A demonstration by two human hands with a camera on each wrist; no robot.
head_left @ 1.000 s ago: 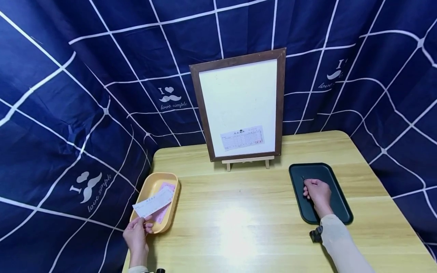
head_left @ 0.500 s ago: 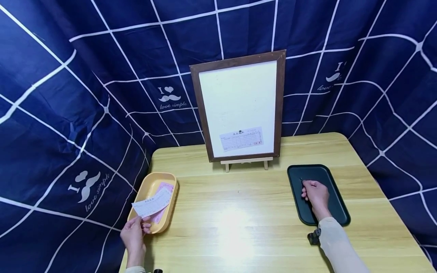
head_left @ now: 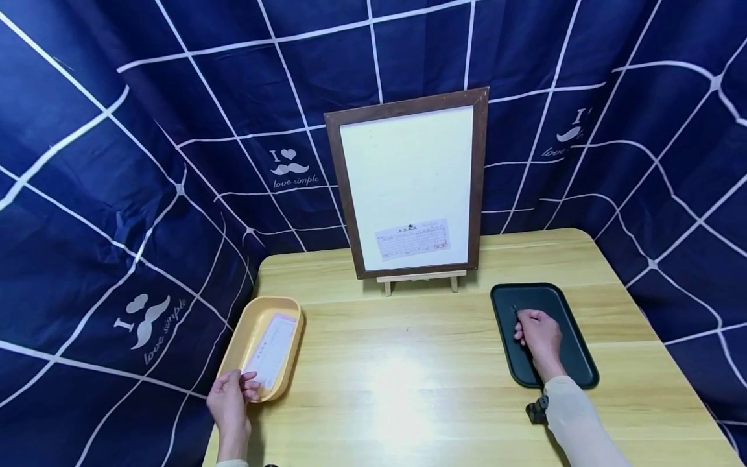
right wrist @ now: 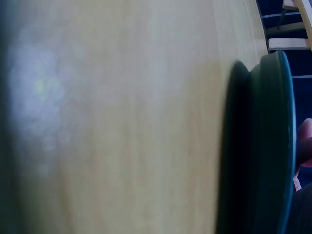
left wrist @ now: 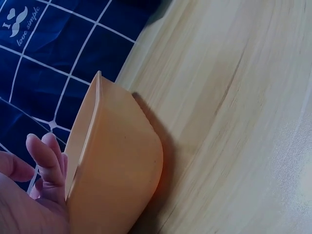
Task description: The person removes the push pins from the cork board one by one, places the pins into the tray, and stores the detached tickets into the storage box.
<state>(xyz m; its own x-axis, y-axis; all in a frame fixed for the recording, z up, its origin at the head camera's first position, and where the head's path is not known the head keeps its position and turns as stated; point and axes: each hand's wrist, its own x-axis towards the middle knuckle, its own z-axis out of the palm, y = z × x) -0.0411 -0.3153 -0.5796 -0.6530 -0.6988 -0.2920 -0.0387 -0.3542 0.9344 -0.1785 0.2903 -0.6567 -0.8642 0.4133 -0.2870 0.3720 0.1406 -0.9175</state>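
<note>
White slip point(head_left: 270, 349) lies flat in yellow tray point(head_left: 248, 328), left hand point(head_left: 229, 403) pinching it; right hand point(head_left: 539, 336) unclear.

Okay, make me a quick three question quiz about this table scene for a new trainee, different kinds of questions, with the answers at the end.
1. True or false: the left hand is at the near end of the yellow tray, where a white paper slip lies.
2. Multiple choice: the right hand rests over which thing? A) the framed board B) the black tray C) the bare table
3. Fill in: a printed slip is fixed near the ______ edge of the framed board.

Key
1. True.
2. B, the black tray.
3. Bottom; the board leans on a small wooden easel at the back of the wooden table.
</note>
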